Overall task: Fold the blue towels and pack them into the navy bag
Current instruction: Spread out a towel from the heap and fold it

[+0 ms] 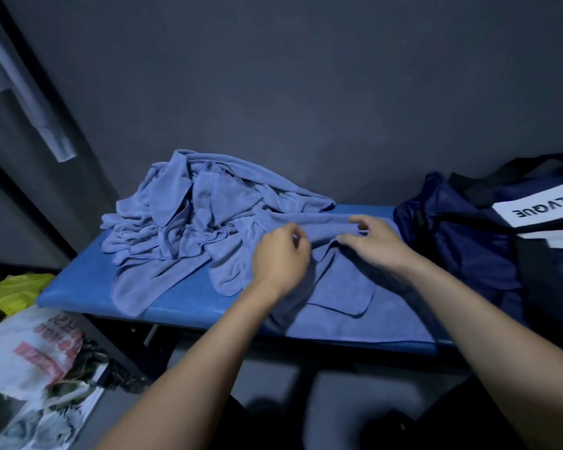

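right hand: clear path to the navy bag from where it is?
Probably yes. The right hand pinches the towel just left of the navy bag, and nothing stands between them; it would have to let go of the towel first.

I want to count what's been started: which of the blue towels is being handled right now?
The towel spread flat nearest the navy bag. Both hands, left and right, pinch its far edge; the others lie crumpled in the pile.

The one camera sits on my head, looking forward and down from close above my forearms. It faces the blue bench (78,295) at twelve o'clock, the dark wall (306,76) beyond it.
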